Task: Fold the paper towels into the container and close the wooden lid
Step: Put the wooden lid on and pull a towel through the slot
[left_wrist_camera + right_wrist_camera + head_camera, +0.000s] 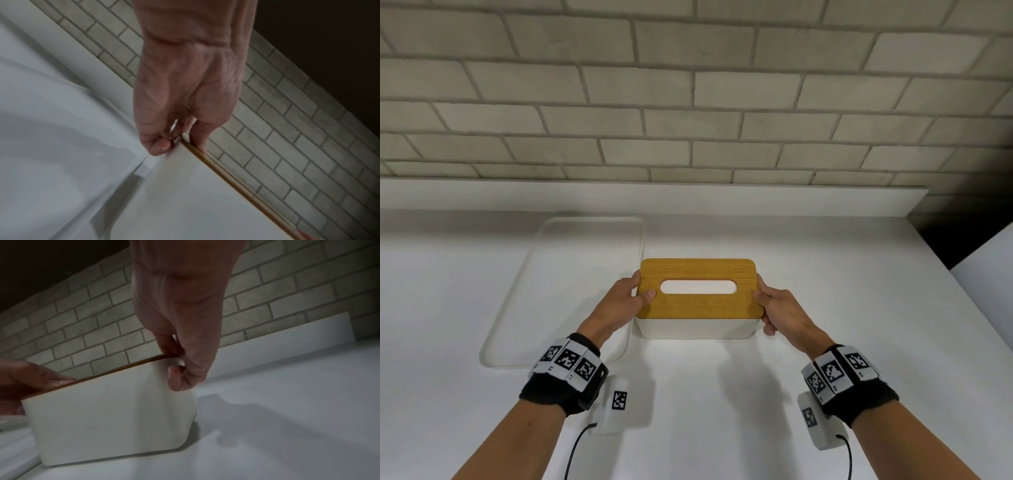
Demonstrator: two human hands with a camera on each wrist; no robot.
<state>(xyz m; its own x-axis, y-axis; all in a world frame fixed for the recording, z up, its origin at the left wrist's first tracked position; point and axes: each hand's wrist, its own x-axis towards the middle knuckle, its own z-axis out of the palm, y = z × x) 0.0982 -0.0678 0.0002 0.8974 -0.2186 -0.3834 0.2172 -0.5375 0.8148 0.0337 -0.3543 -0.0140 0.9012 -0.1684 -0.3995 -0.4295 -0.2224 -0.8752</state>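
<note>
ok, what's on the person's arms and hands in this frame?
Bare left hand and right hand, no gloves or sleeves. Each wrist has a black wristband ringed with white tiles bearing black square markers, plus a white camera module with its own marker and a black cable.

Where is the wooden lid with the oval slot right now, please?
In the head view, the wooden lid sits atop the white container at the counter's centre, held between the left hand and right hand.

wooden lid (698, 303) on container (695, 328), tray (517, 308) just left, wall (688, 85) behind
</note>
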